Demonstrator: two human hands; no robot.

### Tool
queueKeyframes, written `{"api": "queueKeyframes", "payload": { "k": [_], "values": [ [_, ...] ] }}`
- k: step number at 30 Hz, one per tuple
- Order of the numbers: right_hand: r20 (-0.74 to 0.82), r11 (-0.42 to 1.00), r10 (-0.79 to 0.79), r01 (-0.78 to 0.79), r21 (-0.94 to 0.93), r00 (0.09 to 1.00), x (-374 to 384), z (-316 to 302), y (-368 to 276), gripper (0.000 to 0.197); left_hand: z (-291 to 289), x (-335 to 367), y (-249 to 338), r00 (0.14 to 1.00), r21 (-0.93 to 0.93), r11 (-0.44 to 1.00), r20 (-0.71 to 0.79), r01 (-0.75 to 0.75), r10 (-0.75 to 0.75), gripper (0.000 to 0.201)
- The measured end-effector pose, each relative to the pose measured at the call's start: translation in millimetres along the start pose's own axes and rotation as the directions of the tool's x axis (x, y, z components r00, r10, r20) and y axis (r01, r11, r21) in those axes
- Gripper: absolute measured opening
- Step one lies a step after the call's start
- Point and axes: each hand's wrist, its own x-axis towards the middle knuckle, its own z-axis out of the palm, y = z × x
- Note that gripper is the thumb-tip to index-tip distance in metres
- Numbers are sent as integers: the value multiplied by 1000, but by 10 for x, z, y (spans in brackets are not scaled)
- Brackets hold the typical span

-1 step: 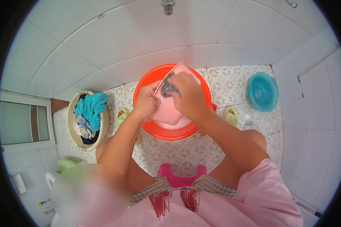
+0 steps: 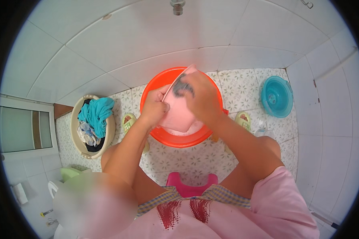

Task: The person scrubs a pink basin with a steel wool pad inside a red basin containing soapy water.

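A pink washboard point(image 2: 178, 113) leans in a large orange basin point(image 2: 175, 141), its top edge rising past the basin's far rim. My left hand point(image 2: 154, 106) grips the board's left edge, the thumb on its face. A small dark grey cloth point(image 2: 180, 87) lies bunched on the upper part of the board. Over its right side is my right hand point(image 2: 201, 95), the curled fingers pressing it to the board. Motion blurs those fingertips and the cloth, so its exact kind does not show. Whitish suds point(image 2: 193, 128) show in the basin below the board.
To the left, a beige tub point(image 2: 75, 135) holds turquoise, dark and pale clothes point(image 2: 97, 113). A teal basin point(image 2: 276, 97) stands on the tiled floor at right. Green slippers point(image 2: 243, 120) flank the orange basin. A pink stool point(image 2: 191, 188) is beneath me; a tap point(image 2: 177, 8) juts from the wall ahead.
My right hand and the dark grey cloth have shifted slightly up and to the right along the washboard. My left hand keeps its place on the board's edge.
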Motion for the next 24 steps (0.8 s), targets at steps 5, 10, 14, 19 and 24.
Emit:
{"api": "queueKeyframes", "payload": {
  "k": [5, 10, 14, 19, 24],
  "values": [
    [27, 962, 270, -271, 20, 962, 90, -59, 93, 20, 134, -36, 85, 999, -105, 994, 44, 2, 3, 71],
    [88, 996, -33, 25, 89, 996, -75, 41, -118, 28, 127, -60, 91, 1000, -248, 969, -7, 0, -1, 74],
    [44, 983, 167, -169, 69, 985, 154, -118, 167, 21, 156, -98, 109, 993, -264, 964, 117, 30, 1, 76],
    [75, 952, 216, -227, 204, 974, 143, -173, 40, 19, 189, -114, 113, 992, -289, 957, 122, 31, 4, 77],
    [178, 977, 9, -47, 208, 984, -35, -94, -109, 29, 37, -56, -39, 987, -368, 929, 153, 20, 40, 79]
  ]
}}
